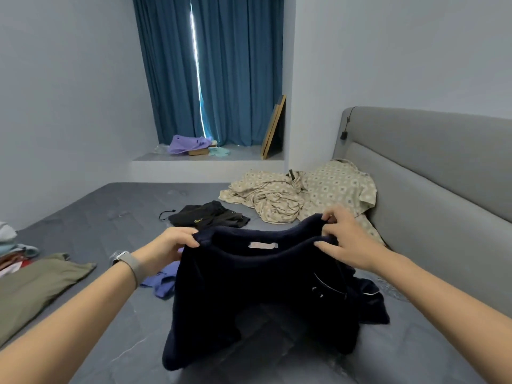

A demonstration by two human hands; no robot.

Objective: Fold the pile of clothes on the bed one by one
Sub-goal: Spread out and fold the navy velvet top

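Both hands hold up a dark navy fleece garment (249, 286) by its top edge above the grey bed sheet (124, 217). On the person's left, the left hand (171, 245) has its fingers curled around one corner of the upper hem, thumb on the near side; a grey-strapped wristwatch (126, 261) sits on that wrist. On the other side, the right hand (343, 236) pinches the opposite corner, fingers bunched over the thick fabric. A pale label (262, 245) shows inside the garment's top edge, between the two hands. The navy cloth hangs down from the grip, and its lower part rests on the sheet.

Just behind the left hand, a purple-blue crumpled cloth (163, 281) lies on the sheet, partly hidden by the navy garment. Farther back, a black garment with a drawstring (207, 216) lies flat. A beige patterned bedding heap (299, 192) sits against the grey padded headboard (429, 167). At the left edge, an olive-green garment (36, 286) lies spread out beside a small stack of mixed-colour clothes (11, 250). Across the room, teal curtains (216, 70) hang over a ledge with a lilac cloth (185, 144) and a leaning wooden frame (274, 128).
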